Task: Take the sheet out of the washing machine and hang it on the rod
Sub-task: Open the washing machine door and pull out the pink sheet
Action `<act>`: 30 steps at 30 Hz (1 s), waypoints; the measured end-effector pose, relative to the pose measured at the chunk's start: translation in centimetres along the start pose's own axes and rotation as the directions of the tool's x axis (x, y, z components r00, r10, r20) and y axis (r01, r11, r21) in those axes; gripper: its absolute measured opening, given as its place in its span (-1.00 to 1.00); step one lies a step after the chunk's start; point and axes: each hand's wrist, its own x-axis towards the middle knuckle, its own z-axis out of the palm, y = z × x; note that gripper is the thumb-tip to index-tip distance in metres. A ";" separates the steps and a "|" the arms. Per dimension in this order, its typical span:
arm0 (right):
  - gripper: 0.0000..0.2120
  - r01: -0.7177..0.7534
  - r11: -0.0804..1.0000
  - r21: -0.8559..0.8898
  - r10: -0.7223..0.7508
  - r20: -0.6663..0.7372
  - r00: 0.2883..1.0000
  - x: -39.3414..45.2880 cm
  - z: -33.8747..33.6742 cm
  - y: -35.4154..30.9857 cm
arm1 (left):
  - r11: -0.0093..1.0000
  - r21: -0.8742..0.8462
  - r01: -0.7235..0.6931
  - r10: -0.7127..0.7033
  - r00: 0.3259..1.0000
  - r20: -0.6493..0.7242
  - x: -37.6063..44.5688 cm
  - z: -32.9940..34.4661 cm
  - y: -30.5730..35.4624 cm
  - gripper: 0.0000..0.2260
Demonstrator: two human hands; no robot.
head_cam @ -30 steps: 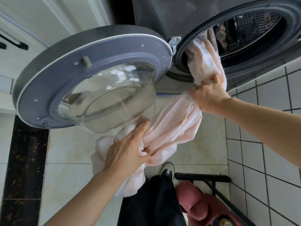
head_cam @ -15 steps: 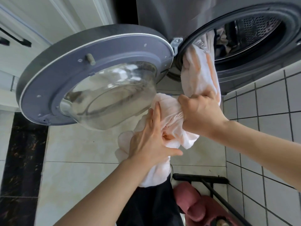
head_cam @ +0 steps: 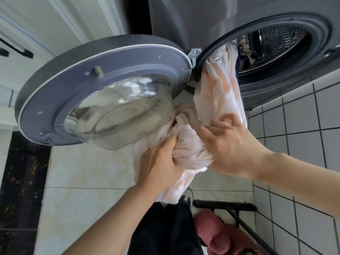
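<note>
The washing machine (head_cam: 211,24) fills the far right of my view, grey, with its round opening at the upper right and the metal drum (head_cam: 281,39) visible inside, where some darker laundry (head_cam: 244,52) lies. Its door (head_cam: 103,89) stands swung open to the left, a large grey ring with a bulging glass bowl in the middle. Under everything is the pale tiled floor (head_cam: 82,172), and a wall of white tiles (head_cam: 303,126) runs along the right side. The sheet (head_cam: 219,92), pale pink and white, hangs out of the left part of the opening, falls down in front of the machine, and is bunched into a thick roll between my hands; its lowest end hangs toward my dark trousers (head_cam: 165,230). My right hand (head_cam: 231,150) grips the bunch from the right, with the fingers curled into the cloth. My left hand (head_cam: 160,164) grips the same bunch from the near left side, just beside the glass of the door. At the near right a pink slipper (head_cam: 217,234) rests beside a black bar (head_cam: 224,203).
</note>
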 end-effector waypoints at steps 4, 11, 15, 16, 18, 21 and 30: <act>-0.38 0.037 0.999 0.017 -0.038 0.071 0.997 -0.2 1.5 2.4 | 0.995 0.076 -0.061 0.058 0.998 0.035 0.0 -1.1 -0.1 -0.61; 0.01 0.061 0.985 -0.161 0.003 0.373 0.928 3.0 5.3 8.9 | 0.978 0.155 -0.141 0.129 0.988 0.085 -3.5 -2.7 -2.3 -0.50; 0.22 0.185 0.974 -0.132 -0.098 0.491 0.866 6.2 6.3 8.0 | 0.986 0.142 -0.092 0.083 0.994 0.072 -4.8 -3.2 -3.0 -0.44; 0.24 0.238 0.962 -0.133 -0.131 0.540 0.831 6.8 6.6 7.1 | 0.988 0.133 -0.078 0.071 0.996 0.062 -4.8 -3.4 -3.1 -0.43; 0.27 0.296 0.944 -0.145 -0.146 0.620 0.771 7.4 7.6 5.7 | 0.990 0.116 -0.074 0.071 0.997 0.037 -4.9 -3.9 -3.1 -0.45; 0.21 0.290 0.947 -0.140 -0.121 0.681 0.722 7.6 8.9 4.6 | 0.990 0.116 -0.082 0.081 0.997 0.013 -4.5 -4.5 -2.8 -0.35; -0.54 0.020 0.983 -0.183 0.089 0.568 0.818 7.8 11.1 3.3 | 0.998 0.053 -0.028 0.028 1.000 0.007 -4.0 -5.0 -2.7 -0.49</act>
